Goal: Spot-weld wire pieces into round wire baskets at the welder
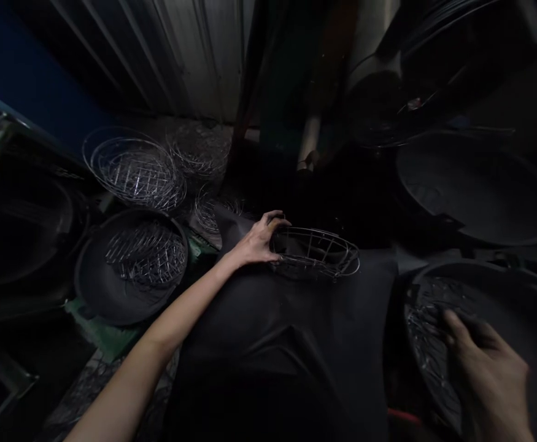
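Note:
My left hand [259,240] is closed on the left end of a round wire cage [316,248], its thumb below and fingers above the rim. The cage rests tilted over black sheet-like material [296,325] in front of me. At the lower right, my right hand [484,362] is over a large dark bowl [493,270]. Its fingers are bent together over small thin metal pieces [434,307] along the bowl's left side. The fingertips are dark and blurred, so what they grip does not show.
To the left, a dark pan [107,294] of bent wire grids [151,255] stands on a green support [105,337]. Several wire cages [137,172] are piled behind it. Another broad dark bowl [480,184] is at the right, with a pale post [309,141] at the back.

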`<state>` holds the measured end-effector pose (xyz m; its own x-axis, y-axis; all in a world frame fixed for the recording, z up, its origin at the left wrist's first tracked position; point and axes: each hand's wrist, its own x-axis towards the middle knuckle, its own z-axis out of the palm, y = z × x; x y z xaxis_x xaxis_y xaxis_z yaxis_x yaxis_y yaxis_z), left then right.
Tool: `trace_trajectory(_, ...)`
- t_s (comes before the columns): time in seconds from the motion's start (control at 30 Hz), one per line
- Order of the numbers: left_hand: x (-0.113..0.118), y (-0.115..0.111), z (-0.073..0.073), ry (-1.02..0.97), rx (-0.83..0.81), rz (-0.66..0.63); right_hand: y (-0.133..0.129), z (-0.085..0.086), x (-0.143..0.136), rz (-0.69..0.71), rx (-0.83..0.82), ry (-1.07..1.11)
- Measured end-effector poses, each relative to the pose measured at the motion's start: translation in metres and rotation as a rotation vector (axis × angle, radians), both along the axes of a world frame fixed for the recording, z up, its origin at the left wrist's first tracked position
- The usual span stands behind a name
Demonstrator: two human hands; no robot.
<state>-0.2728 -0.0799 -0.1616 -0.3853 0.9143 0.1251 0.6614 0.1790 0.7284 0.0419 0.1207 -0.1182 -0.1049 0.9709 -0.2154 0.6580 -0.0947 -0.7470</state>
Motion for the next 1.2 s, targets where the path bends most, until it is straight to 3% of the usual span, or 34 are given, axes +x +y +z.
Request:
trace_trajectory(0.07,0.004,0.004,0.009,-0.017,0.034,-0.001,-0.022,0.020,-0.030,0.021,-0.113,0.095)
trace_trajectory(0.17,0.011,0.012,0.030,0.053,0.038,0.021,-0.048,0.040,-0.078,0.298,-0.246,0.277)
trace_trajectory(0.27,0.015,0.022,0.054,0.254,0.016,0.016,-0.057,0.044,-0.120,0.515,-0.277,0.409)
trace_trajectory(0.4,0.013,0.028,0.072,0.474,-0.045,0.035,-0.052,0.038,-0.162,0.605,-0.176,0.387)
trace_trajectory(0.6,-0.003,0.030,0.071,0.486,-0.036,0.097,-0.051,0.035,-0.192,0.647,0.169,0.267)
trace_trajectory(0.87,-0.027,0.035,0.064,0.520,0.005,0.169,-0.049,0.024,-0.215,0.719,0.308,0.308)
trace_trajectory(1.2,-0.039,0.043,0.061,0.574,0.059,0.210,-0.043,0.014,-0.231,0.682,0.464,0.379)
